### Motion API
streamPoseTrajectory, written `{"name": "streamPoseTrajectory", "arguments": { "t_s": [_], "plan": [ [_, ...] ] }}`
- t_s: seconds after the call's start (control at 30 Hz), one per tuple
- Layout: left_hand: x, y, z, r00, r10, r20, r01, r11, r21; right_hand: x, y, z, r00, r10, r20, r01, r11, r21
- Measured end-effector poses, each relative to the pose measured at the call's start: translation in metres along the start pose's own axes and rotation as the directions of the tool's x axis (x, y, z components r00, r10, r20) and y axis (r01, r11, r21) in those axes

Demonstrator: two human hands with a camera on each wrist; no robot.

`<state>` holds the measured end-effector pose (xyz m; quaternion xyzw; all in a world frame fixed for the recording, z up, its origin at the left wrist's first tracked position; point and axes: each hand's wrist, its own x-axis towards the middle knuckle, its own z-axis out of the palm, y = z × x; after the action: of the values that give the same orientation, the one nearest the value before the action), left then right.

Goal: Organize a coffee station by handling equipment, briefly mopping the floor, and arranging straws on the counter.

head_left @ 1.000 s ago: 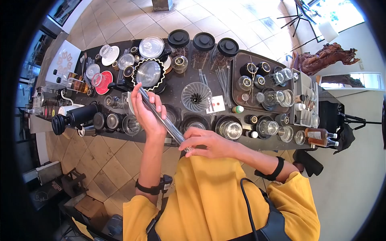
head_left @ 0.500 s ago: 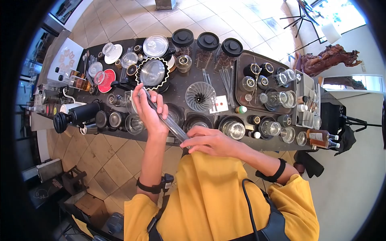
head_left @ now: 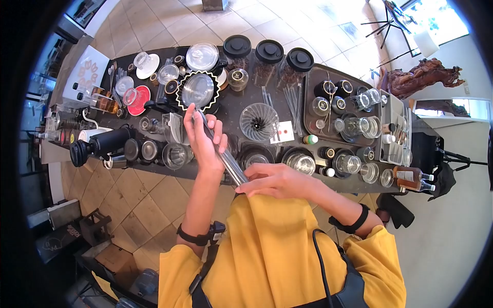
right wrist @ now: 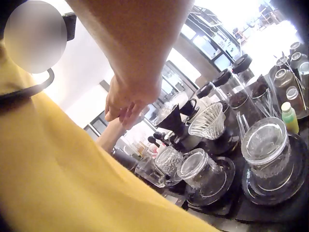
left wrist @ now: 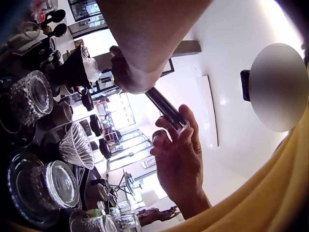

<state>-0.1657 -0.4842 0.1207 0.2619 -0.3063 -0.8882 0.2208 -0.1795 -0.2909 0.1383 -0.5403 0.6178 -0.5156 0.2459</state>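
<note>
Several long, glossy straw-like tubes [head_left: 232, 168], bunched together, slant between my two hands in front of the chest. My left hand [head_left: 206, 146], palm up, holds their upper part across the palm, with its fingers loosely bent. My right hand [head_left: 280, 180] pinches the lower end between thumb and fingertips. In the left wrist view the tubes [left wrist: 166, 107] look dark with a clear end, right at the right hand's [left wrist: 179, 166] fingertips. The right wrist view shows the right hand [right wrist: 131, 99] from behind, which hides most of the tubes.
Below the hands stretches a dark table full of glassware. A ribbed glass dripper [head_left: 258, 122] stands mid-table, near loose clear tubes [head_left: 294, 109]. Black-lidded jars [head_left: 269, 51] line the far edge. A tray [head_left: 321, 137] of small jars lies right; a black grinder [head_left: 108, 146] lies left.
Both hands keep their hold on the tubes. They have shifted slightly to the right in the head view, and the table scene has shifted a little the same way.
</note>
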Motion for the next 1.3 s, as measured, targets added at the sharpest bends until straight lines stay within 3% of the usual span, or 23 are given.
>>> {"name": "streamPoseTrajectory", "arguments": {
  "t_s": [0.13, 0.2, 0.33, 0.4, 0.43, 0.5, 0.53, 0.57, 0.6, 0.63, 0.67, 0.7, 0.77, 0.8, 0.87, 0.9, 0.97, 1.03, 1.1, 1.23, 1.3],
  "plan": [
    [-0.001, -0.004, -0.007, 0.998, -0.062, 0.017, 0.062, 0.998, -0.028, -0.003, 0.005, -0.004, 0.996, 0.054, 0.067, -0.059, 0.996, 0.071],
    [-0.004, -0.006, -0.005, 0.997, -0.082, 0.007, 0.082, 0.997, -0.011, 0.000, 0.007, -0.007, 0.995, -0.056, 0.087, 0.056, 0.998, 0.000],
    [-0.006, -0.006, -0.005, 0.995, -0.099, 0.020, 0.098, 0.995, 0.004, 0.002, 0.004, -0.006, 0.994, -0.025, 0.104, 0.021, 0.999, 0.043],
    [-0.005, -0.003, -0.007, 0.996, -0.085, 0.040, 0.084, 0.996, 0.017, 0.003, -0.007, -0.016, 0.990, 0.127, 0.059, -0.132, 0.987, 0.090],
    [-0.005, 0.000, -0.008, 0.995, -0.089, 0.041, 0.089, 0.996, 0.018, 0.000, -0.007, -0.026, 0.980, 0.199, -0.033, -0.195, 0.976, 0.094],
    [-0.007, 0.004, -0.011, 0.997, -0.060, 0.040, 0.057, 0.996, 0.065, -0.016, 0.013, -0.054, 0.890, 0.351, -0.291, -0.355, 0.934, 0.042],
    [-0.008, 0.006, -0.013, 0.996, -0.060, 0.064, 0.055, 0.996, 0.066, -0.018, 0.023, -0.069, 0.789, 0.387, -0.477, -0.385, 0.917, 0.108],
    [-0.008, 0.005, -0.016, 0.996, -0.063, 0.063, 0.059, 0.996, 0.068, -0.013, 0.029, -0.085, 0.622, 0.507, -0.596, -0.593, 0.803, 0.063],
    [-0.009, 0.004, -0.020, 0.994, -0.072, 0.081, 0.066, 0.995, 0.075, -0.016, 0.054, -0.100, 0.555, 0.508, -0.659, -0.667, 0.745, 0.013],
    [-0.009, 0.003, -0.022, 0.992, -0.080, 0.101, 0.072, 0.994, 0.082, -0.024, 0.092, -0.112, 0.564, 0.449, -0.693, -0.709, 0.694, -0.126],
    [-0.010, 0.002, -0.023, 0.991, -0.082, 0.106, 0.074, 0.994, 0.082, -0.032, 0.127, -0.121, 0.589, 0.423, -0.689, -0.755, 0.592, -0.282],
    [-0.011, 0.001, -0.023, 0.989, -0.095, 0.109, 0.085, 0.992, 0.091, -0.037, 0.156, -0.123, 0.586, 0.420, -0.693, -0.756, 0.590, -0.283],
    [-0.013, 0.001, -0.023, 0.987, -0.108, 0.115, 0.097, 0.990, 0.099, -0.043, 0.196, -0.123, 0.460, 0.643, -0.612, -0.880, 0.239, -0.410],
    [-0.014, 0.002, -0.023, 0.989, -0.099, 0.108, 0.086, 0.990, 0.113, -0.042, 0.206, -0.122, 0.460, 0.641, -0.615, -0.880, 0.238, -0.411],
    [-0.016, 0.007, -0.022, 0.992, -0.082, 0.095, 0.067, 0.987, 0.146, -0.036, 0.217, -0.118, 0.405, 0.708, -0.579, -0.876, 0.120, -0.466],
    [-0.017, 0.009, -0.023, 0.992, -0.081, 0.093, 0.067, 0.987, 0.147, -0.033, 0.222, -0.118, 0.406, 0.709, -0.577, -0.876, 0.121, -0.467],
    [-0.018, 0.014, -0.026, 0.994, -0.064, 0.084, 0.052, 0.988, 0.143, -0.030, 0.232, -0.117, 0.312, 0.790, -0.527, -0.909, 0.087, -0.408],
    [-0.018, 0.015, -0.032, 0.995, -0.060, 0.079, 0.048, 0.989, 0.142, -0.031, 0.240, -0.113, 0.329, 0.777, -0.536, -0.903, 0.093, -0.420],
    [-0.019, 0.017, -0.035, 0.996, -0.053, 0.076, 0.042, 0.990, 0.138, -0.032, 0.247, -0.111, 0.400, 0.708, -0.582, -0.867, 0.087, -0.490],
    [-0.020, 0.020, -0.039, 0.996, -0.065, 0.063, 0.054, 0.986, 0.159, -0.035, 0.262, -0.113, 0.406, 0.673, -0.619, -0.877, 0.096, -0.471],
    [-0.020, 0.021, -0.040, 0.996, -0.072, 0.056, 0.062, 0.985, 0.158, -0.035, 0.267, -0.115, 0.338, 0.739, -0.583, -0.883, 0.034, -0.468]
  ]
}}
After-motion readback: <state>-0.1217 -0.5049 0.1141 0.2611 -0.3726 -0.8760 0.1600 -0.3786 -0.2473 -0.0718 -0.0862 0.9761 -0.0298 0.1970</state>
